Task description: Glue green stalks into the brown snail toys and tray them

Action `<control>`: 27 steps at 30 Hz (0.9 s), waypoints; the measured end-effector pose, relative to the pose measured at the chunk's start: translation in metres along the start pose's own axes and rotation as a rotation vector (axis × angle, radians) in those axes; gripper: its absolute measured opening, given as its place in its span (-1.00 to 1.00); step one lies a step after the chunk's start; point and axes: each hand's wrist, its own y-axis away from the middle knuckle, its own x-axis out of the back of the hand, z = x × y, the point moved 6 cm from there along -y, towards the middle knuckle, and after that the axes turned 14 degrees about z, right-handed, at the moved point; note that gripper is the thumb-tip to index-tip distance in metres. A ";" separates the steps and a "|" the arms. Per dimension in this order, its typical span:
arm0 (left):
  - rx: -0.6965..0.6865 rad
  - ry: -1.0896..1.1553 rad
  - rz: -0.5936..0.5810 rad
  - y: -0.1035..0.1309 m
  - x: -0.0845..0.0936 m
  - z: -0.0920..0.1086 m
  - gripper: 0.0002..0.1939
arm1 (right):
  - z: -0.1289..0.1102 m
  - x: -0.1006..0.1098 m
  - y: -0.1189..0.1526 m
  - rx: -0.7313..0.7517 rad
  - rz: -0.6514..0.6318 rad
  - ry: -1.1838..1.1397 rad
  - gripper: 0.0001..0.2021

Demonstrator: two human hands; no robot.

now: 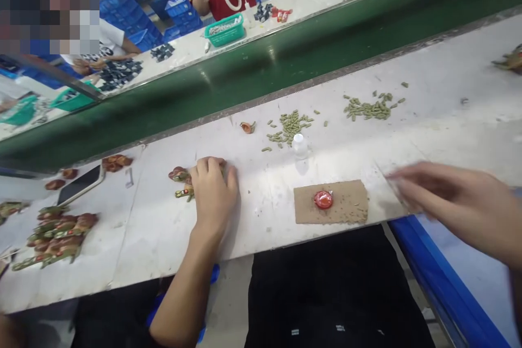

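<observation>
My left hand (214, 187) rests over the white table with its fingers curled down beside small brown and green figures (179, 175); whatever lies under the fingers is hidden. At the right, my right hand (444, 190) is above the table near its front edge, blurred, with a thin stick-like object (393, 185) at its fingertips. Between the hands lies a piece of brown cardboard (305, 211) with a red oval piece (323, 199) on it. Behind the cardboard stands a small clear bottle with a white cap (299, 144).
Two piles of green pellets (290, 125) and a small orange-brown part (247, 127) lie farther back. At left are a phone (81, 184) and stacked figures (61, 234). Across the green belt (261, 62), people work near a teal basket (224, 34).
</observation>
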 end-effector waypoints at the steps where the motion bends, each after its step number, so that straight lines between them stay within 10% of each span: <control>1: -0.019 0.029 -0.007 0.004 0.002 0.006 -0.97 | -0.012 -0.019 -0.018 0.032 -0.035 0.015 -0.82; 6: -0.094 0.203 -0.054 0.038 0.016 0.040 -0.95 | -0.033 -0.110 -0.093 0.175 -0.082 0.104 -0.66; 11: -0.055 0.317 -0.069 0.064 0.015 0.045 -0.73 | -0.034 -0.153 -0.130 0.254 -0.045 0.217 -0.60; 21: 0.149 0.405 -0.187 0.066 0.009 0.042 -0.80 | -0.045 -0.176 -0.142 0.274 -0.055 0.248 -0.79; 27: 0.309 0.616 -0.213 0.083 0.022 0.059 -0.69 | -0.061 -0.141 -0.118 0.211 -0.022 0.107 -0.85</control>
